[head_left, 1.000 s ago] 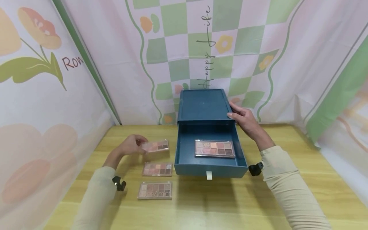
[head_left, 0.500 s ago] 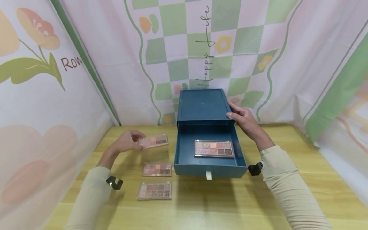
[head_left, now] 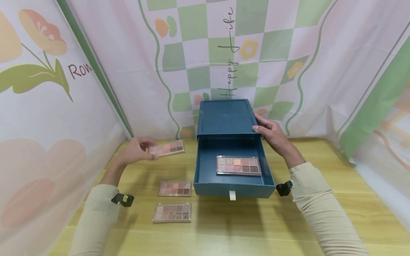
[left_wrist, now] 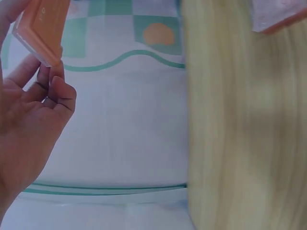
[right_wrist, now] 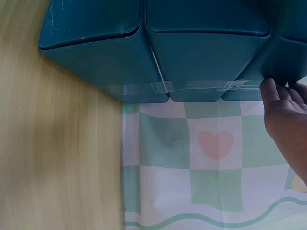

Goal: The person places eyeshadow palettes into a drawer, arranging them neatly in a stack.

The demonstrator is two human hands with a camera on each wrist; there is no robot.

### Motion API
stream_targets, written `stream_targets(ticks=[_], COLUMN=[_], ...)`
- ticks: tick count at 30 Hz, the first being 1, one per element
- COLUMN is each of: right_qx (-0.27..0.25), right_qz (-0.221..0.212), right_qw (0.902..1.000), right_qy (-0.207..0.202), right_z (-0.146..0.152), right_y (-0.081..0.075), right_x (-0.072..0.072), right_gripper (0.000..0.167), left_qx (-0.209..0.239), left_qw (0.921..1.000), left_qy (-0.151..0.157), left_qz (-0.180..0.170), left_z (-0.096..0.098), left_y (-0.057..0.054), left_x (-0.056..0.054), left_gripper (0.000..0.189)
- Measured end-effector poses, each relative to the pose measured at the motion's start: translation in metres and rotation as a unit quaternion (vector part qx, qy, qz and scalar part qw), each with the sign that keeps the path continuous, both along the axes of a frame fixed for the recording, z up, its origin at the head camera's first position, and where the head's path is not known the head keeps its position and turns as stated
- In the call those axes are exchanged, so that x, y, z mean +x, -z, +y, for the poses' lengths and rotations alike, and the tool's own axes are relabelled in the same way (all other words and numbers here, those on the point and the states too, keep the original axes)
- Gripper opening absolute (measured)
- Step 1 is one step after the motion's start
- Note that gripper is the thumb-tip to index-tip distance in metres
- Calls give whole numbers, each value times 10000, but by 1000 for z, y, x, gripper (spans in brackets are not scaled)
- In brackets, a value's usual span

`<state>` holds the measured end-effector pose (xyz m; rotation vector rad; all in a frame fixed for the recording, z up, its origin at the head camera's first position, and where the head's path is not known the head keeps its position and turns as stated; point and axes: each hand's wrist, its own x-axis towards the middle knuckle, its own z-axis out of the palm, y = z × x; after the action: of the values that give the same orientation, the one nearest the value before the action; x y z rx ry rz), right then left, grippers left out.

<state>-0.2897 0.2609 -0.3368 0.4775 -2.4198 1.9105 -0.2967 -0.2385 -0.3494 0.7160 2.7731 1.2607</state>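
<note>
My left hand (head_left: 136, 150) pinches one end of a clear-lidded eyeshadow palette (head_left: 171, 147), lifted above the table at the back left. In the left wrist view the same palette (left_wrist: 45, 26) shows an orange underside between thumb and fingers. To the right stands a dark blue drawer cabinet (head_left: 227, 117) with its top drawer (head_left: 208, 174) pulled out. Inside that drawer lies another eyeshadow palette (head_left: 238, 165). My right hand (head_left: 272, 135) rests against the cabinet's right side, its thumb at the top edge and its fingers fairly straight along the wall.
Two more palettes, a nearer one (head_left: 172, 212) and a farther one (head_left: 174, 188), lie on the wooden table (head_left: 224, 234) left of the drawer. The right wrist view shows stacked blue units (right_wrist: 201, 57) joined by clear tape. A printed curtain (head_left: 192, 53) hangs behind.
My left hand has raised its palette and carried it back and to the left, away from the two on the table. The right hand and cabinet stay as they were.
</note>
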Motion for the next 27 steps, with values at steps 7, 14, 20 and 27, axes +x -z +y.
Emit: stream_targets(ticks=[7, 14, 20, 27], right_qx=[-19, -26, -56, -42], right_qz=[25, -24, -10, 13], right_qw=[10000, 10000, 10000, 10000], right_qy=[24, 9, 45, 12], right_z=[0, 0, 1, 0], right_y=[0, 0, 2, 3], right_x=[-1, 0, 0, -1], right_gripper=[66, 67, 65, 66], left_qx=[213, 169, 101, 44], left_qw=[9991, 9985, 9972, 9944], left_qy=[156, 186, 219, 391], left_qz=[318, 492, 710, 976], left_z=[0, 8, 21, 43], left_y=[-22, -39, -52, -66], left_x=[5, 13, 21, 30], left_gripper=[42, 45, 48, 47])
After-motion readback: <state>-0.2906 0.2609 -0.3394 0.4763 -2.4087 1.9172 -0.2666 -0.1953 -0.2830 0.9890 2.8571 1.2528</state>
